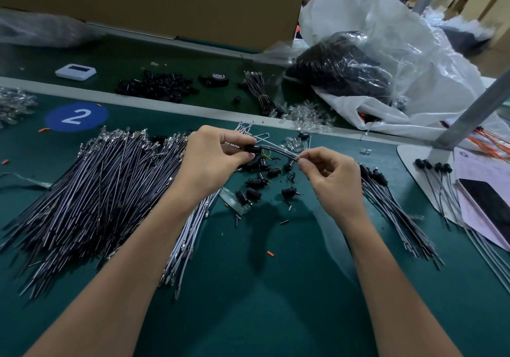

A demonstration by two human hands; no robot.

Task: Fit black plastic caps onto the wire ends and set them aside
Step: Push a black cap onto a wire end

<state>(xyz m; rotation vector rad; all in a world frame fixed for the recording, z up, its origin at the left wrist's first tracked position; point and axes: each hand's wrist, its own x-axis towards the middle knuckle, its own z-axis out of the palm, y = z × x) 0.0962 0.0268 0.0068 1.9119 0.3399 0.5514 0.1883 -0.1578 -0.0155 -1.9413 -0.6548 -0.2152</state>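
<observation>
My left hand [218,155] pinches a black plastic cap [251,148] at one end of a thin wire pair [277,150]. My right hand [328,175] pinches the other end of that wire between thumb and forefinger, so the wire spans the gap between both hands above the green mat. Loose black caps [258,182] lie scattered under the hands. A big fan of uncapped black and white wires [96,188] covers the mat on the left. Capped wires [392,204] lie in a bundle to the right of my right hand.
Farther back lie a heap of black caps [157,86], a tape roll [218,79], clear bulbs [306,116] and a plastic bag of black parts [342,69]. A white stand base [414,160] with more capped wires, papers and a phone [491,204] sit at right.
</observation>
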